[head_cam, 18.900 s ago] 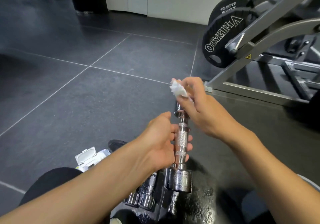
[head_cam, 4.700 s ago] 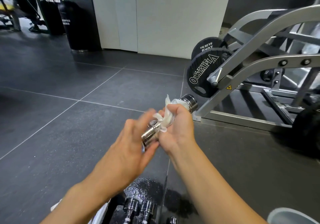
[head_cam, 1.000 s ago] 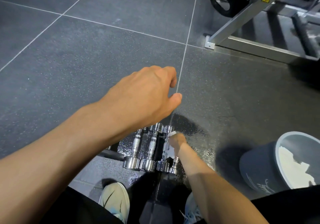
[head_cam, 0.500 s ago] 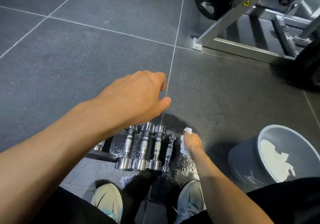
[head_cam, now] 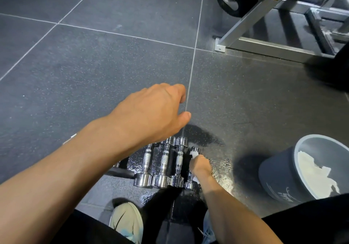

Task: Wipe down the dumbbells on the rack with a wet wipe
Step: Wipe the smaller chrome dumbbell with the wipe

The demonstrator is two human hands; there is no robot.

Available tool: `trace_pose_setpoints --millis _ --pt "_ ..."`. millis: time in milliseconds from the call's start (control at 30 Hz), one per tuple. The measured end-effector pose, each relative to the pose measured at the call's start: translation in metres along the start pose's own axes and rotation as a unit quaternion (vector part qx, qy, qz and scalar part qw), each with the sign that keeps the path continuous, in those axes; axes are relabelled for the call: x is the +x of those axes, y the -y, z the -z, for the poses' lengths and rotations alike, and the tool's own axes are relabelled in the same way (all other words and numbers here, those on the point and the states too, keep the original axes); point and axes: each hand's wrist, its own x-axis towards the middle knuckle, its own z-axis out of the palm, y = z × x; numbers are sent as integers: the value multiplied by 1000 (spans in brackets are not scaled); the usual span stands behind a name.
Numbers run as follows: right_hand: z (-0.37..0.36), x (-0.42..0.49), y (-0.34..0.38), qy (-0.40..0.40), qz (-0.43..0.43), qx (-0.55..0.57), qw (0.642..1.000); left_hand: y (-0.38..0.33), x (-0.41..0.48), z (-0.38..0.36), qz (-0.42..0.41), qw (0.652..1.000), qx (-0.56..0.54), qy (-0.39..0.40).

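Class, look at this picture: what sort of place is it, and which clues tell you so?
Most likely a gym: a row of chrome dumbbells, a black weight plate loaded on a grey machine frame, and speckled dark floor tiles.

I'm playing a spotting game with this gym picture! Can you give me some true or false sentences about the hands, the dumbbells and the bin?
1. The right hand holds a wipe against the smallest dumbbell. True.
2. The left hand grips a dumbbell. False: it hovers above them, holding nothing.
3. The dumbbells lie side by side in a row. True.
4. The grey bin has nothing in it. False: used wipes lie inside.
5. The smallest dumbbell is at the left end of the row. False: it is at the right end, nearest the bin.
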Motion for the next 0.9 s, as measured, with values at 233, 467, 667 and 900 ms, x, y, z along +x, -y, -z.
trace_pose_setpoints --millis 233,467,667,900 --pt "-1 10 -8 17 -46 60 997 0 3 2 1 1000 2 -2" --pt "-12 16 -4 -13 -45 35 998 -1 5 -2 0 1000 -1 7" --pt "5 8 -4 -15 -14 62 998 1 6 -3 2 1000 5 15" --pt "100 -39 47 -77 70 314 944 0 17 0 20 999 -4 37"
